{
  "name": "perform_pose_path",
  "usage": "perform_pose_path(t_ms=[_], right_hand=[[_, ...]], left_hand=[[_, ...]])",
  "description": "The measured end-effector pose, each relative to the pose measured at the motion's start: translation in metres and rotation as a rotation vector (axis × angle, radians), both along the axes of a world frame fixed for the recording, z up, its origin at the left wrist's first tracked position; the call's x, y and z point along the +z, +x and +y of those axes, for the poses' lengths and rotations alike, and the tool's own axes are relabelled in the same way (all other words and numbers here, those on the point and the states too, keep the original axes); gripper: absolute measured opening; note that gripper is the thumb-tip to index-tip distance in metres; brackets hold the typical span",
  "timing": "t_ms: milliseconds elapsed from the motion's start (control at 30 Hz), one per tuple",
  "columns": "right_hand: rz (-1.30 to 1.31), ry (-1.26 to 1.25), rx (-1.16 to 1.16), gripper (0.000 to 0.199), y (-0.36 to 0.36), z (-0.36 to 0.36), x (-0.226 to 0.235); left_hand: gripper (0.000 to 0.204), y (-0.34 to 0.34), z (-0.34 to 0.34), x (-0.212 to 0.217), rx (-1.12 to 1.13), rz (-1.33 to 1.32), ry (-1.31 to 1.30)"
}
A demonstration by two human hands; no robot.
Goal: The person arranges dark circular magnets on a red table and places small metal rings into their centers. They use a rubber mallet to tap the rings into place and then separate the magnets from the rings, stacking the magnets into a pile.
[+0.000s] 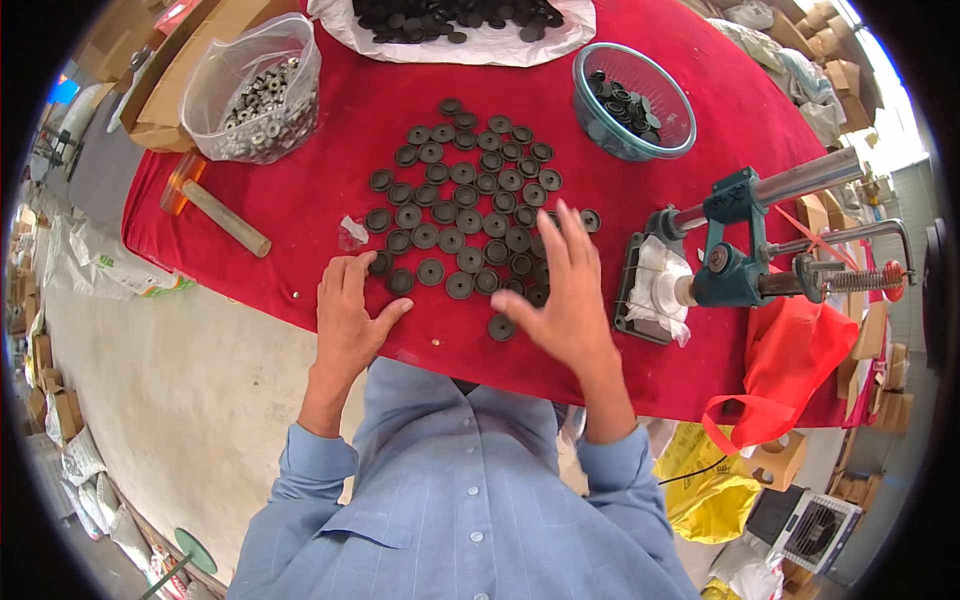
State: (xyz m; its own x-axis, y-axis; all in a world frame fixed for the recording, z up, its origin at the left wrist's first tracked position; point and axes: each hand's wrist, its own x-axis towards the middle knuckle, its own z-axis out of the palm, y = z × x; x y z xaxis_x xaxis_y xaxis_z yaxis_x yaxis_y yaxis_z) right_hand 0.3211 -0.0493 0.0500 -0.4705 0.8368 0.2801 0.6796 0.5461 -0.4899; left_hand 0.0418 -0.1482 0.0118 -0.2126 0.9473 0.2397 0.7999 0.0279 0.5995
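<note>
In the head view, a scatter of dark round discs [463,173] lies on the red tablecloth [300,220], most of them flat and close together in a loose patch in the middle, many edge to edge. The left hand [347,305] is at the near left edge of this patch, back upward, its thumb spread wide from the fingers and nothing seen in its grip; its fingertips reach the outermost discs there. The right hand [568,315] is over the near right edge, thumb and fingers wide apart, with no disc visible between them. It is slightly blurred, so I cannot tell whether its thumb presses on the disc beneath or only hangs above it. One disc lies nearest the wearer, just below that thumb. A small white scrap [354,230] sits left of the patch. Farther left are a mallet [230,218] with a wooden handle and a clear tub [200,110] holding metal parts [262,105]. Beyond the discs, dark pieces [450,14] are heaped on a white sheet [480,56]. To the right stand a clear bluish bowl [650,153] of dark parts and a green hand press [728,260], with a red bag [800,350] beside it.
</note>
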Motion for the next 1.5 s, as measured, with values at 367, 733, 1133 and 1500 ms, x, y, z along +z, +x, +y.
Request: perform_pose_path(t_ms=[367,733,1133,1500], right_hand=[[0.015,-0.004,-0.182,0.108,0.001,-0.035,-0.047],[0.389,-0.092,-0.183,0.059,0.026,0.044,-0.050],[0.534,0.063,-0.342,0.041,0.037,0.042,-0.064],[0.651,-0.029,-0.334,0.038,0.035,0.042,-0.061]], left_hand=[[0.048,0.005,0.037,-0.006,0.005,-0.061,0.100],[0.025,-0.031,0.006,0.021,0.040,-0.083,0.160],[0.038,-0.228,0.225,0.131,0.055,0.481,-0.067],[0.098,-0.301,0.277,0.050,0.191,0.732,-0.452]])
